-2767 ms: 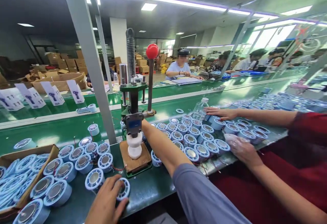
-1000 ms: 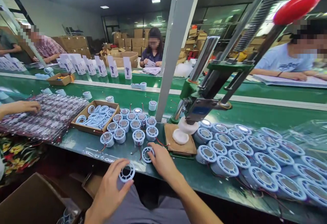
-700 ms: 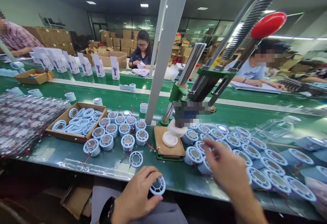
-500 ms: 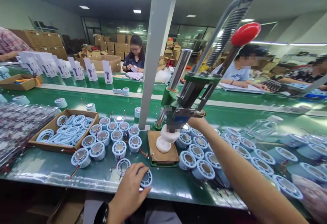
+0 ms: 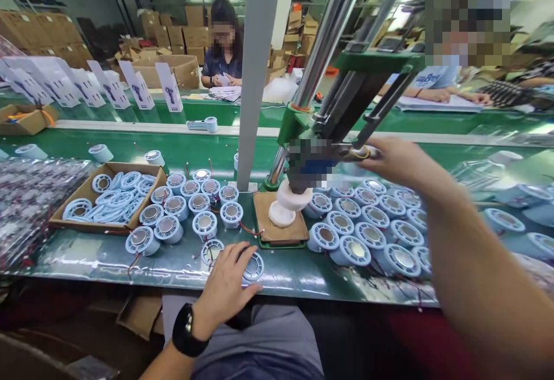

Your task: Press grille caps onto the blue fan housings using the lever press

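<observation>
My left hand (image 5: 229, 279) rests at the bench's front edge, fingers spread over a light blue ring part (image 5: 253, 267). Another ring-topped piece (image 5: 212, 251) is just left of its fingertips. My right hand (image 5: 389, 157) reaches behind the green hand press (image 5: 285, 126), near a metal part of its head; its fingertips are hidden there. Under the press head, a white round pad (image 5: 294, 196) hangs above a white round holder (image 5: 281, 214) on a brown board (image 5: 277, 235). Light blue round motor units stand on both sides of the press.
A cardboard box (image 5: 126, 228) of blue rings stands at left, beside a wrapped stack (image 5: 38, 201). A grey post (image 5: 255, 79) rises behind the press. White printed boxes (image 5: 168, 88) line the far belt. People sit across from me.
The view has tilted down. My right hand has moved from beside the press head's base outward to the right and back. My left hand stays at the ring, its fingers still spread.
</observation>
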Available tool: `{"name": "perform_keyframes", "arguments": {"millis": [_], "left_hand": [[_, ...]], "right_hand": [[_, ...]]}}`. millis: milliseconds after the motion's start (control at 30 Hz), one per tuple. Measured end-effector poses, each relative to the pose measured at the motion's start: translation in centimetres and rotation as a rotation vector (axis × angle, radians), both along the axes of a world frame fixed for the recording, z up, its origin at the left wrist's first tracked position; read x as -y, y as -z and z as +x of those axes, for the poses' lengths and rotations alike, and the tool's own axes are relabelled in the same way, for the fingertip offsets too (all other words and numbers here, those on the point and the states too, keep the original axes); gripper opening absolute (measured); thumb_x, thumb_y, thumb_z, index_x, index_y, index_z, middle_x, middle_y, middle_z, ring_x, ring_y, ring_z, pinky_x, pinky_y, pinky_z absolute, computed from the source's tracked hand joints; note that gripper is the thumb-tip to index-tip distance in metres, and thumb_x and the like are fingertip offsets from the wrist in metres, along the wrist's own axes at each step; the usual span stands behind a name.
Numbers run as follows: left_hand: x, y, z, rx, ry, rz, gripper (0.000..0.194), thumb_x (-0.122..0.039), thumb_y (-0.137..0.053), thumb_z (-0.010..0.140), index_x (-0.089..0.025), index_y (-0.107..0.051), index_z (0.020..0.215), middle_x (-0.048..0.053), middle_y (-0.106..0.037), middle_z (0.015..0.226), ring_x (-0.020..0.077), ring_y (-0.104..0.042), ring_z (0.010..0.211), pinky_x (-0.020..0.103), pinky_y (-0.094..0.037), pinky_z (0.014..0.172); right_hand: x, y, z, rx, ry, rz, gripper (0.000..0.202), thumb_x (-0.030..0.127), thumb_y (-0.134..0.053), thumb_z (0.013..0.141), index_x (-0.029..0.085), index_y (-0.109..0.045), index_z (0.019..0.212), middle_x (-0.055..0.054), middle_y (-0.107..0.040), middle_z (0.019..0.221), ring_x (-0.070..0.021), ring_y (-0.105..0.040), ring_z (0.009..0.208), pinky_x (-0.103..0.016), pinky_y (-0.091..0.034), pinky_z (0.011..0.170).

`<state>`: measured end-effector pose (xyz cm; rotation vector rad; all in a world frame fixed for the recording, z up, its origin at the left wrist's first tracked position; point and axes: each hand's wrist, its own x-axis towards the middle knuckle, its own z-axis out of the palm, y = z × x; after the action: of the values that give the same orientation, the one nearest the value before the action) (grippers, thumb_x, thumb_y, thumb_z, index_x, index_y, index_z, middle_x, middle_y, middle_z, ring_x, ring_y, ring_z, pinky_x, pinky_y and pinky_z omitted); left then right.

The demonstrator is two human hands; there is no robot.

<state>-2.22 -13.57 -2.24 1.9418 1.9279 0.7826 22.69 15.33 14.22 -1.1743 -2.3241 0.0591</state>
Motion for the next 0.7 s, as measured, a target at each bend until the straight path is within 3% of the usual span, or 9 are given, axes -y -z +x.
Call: {"name": "perform_keyframes", "arguments": {"millis": [100, 167, 267, 333, 433, 500, 567, 633, 700], "left_hand": [[0.0, -0.5, 0.2, -0.021, 0.041, -0.023, 0.076, -0.022, -0.078, 0.078, -0.023, -0.042, 0.144, 0.011, -0.053, 0.143, 0.031, -0.046, 0.13, 0.053, -0.043, 0.111], [-0.2, -0.9, 0.5, -0.066, 0.026, -0.044, 0.074, -0.024, -0.077, 0.078, -0.023, -0.043, 0.144, 0.011, -0.053, 0.141, 0.0318, -0.047, 0.129, 0.053, -0.043, 0.109], [-0.4, -1.5, 1.1, -0.161, -0.064, -0.071, 0.066, -0.027, -0.075, 0.08, -0.021, -0.048, 0.14, 0.013, -0.057, 0.132, 0.0343, -0.05, 0.121, 0.055, -0.046, 0.102], [-0.3, -1.9, 1.2, -0.186, -0.028, -0.066, 0.064, -0.022, -0.068, 0.083, -0.022, -0.044, 0.143, 0.012, -0.057, 0.132, 0.0332, -0.05, 0.12, 0.054, -0.046, 0.102], [-0.1, -2.2, 1.2, -0.195, 0.085, -0.025, 0.077, -0.013, -0.061, 0.082, -0.025, -0.031, 0.152, 0.012, -0.045, 0.151, 0.0325, -0.041, 0.133, 0.054, -0.04, 0.109], [-0.1, -1.9, 1.4, -0.246, 0.004, 0.019, 0.08, -0.019, -0.067, 0.08, -0.022, -0.031, 0.151, 0.015, -0.041, 0.154, 0.037, -0.035, 0.139, 0.062, -0.032, 0.113], [-0.3, -1.4, 1.9, -0.295, -0.129, 0.052, 0.074, -0.028, -0.071, 0.081, -0.019, -0.039, 0.146, 0.017, -0.05, 0.144, 0.0403, -0.039, 0.138, 0.071, -0.022, 0.114], [-0.3, -1.1, 2.3, -0.293, -0.18, 0.061, 0.062, -0.028, -0.069, 0.084, -0.018, -0.045, 0.14, 0.016, -0.059, 0.132, 0.0383, -0.047, 0.132, 0.073, -0.016, 0.115], [-0.2, -1.3, 2.4, -0.232, -0.165, 0.082, 0.054, -0.024, -0.065, 0.087, -0.019, -0.047, 0.137, 0.014, -0.063, 0.128, 0.0346, -0.054, 0.127, 0.07, -0.02, 0.116]], "right_hand": [[6.8, 0.2, 4.7, 0.078, -0.216, 0.014, 0.032, 0.046, -0.059, 0.087, 0.028, -0.07, 0.111, -0.01, -0.066, 0.102, -0.0229, -0.067, 0.089, -0.039, -0.057, 0.08], [12.4, 2.8, 5.1, 0.12, -0.422, -0.054, 0.031, 0.033, -0.059, 0.087, 0.034, -0.068, 0.116, -0.009, -0.06, 0.125, -0.022, -0.066, 0.107, -0.033, -0.059, 0.085], [18.4, 8.1, 1.9, 0.122, -0.56, -0.317, 0.043, 0.013, -0.053, 0.082, 0.032, -0.069, 0.117, -0.007, -0.056, 0.132, -0.0178, -0.064, 0.114, -0.03, -0.057, 0.094], [19.7, 10.9, -0.6, 0.058, -0.571, -0.422, 0.049, 0.007, -0.049, 0.078, 0.029, -0.071, 0.116, -0.008, -0.054, 0.134, -0.0192, -0.059, 0.121, -0.035, -0.054, 0.102], [19.5, 13.4, -2.2, -0.121, -0.564, -0.411, 0.055, 0.002, -0.042, 0.072, 0.026, -0.072, 0.111, -0.007, -0.05, 0.141, -0.0213, -0.049, 0.135, -0.043, -0.045, 0.112], [19.4, 14.5, -2.0, -0.253, -0.514, -0.371, 0.056, 0.004, -0.043, 0.075, 0.025, -0.066, 0.121, -0.008, -0.044, 0.148, -0.0225, -0.043, 0.14, -0.045, -0.043, 0.115], [20.0, 15.7, -1.8, -0.366, -0.39, -0.323, 0.054, 0.013, -0.051, 0.082, 0.023, -0.055, 0.135, -0.012, -0.041, 0.15, -0.0252, -0.044, 0.14, -0.045, -0.045, 0.112], [20.8, 16.8, -2.1, -0.448, -0.238, -0.272, 0.056, 0.024, -0.062, 0.084, 0.02, -0.05, 0.138, -0.015, -0.047, 0.143, -0.0261, -0.052, 0.133, -0.041, -0.051, 0.106], [21.5, 17.6, -2.9, -0.504, -0.137, -0.243, 0.053, 0.025, -0.066, 0.083, 0.019, -0.051, 0.134, -0.014, -0.056, 0.132, -0.0243, -0.059, 0.123, -0.038, -0.054, 0.102]]}}
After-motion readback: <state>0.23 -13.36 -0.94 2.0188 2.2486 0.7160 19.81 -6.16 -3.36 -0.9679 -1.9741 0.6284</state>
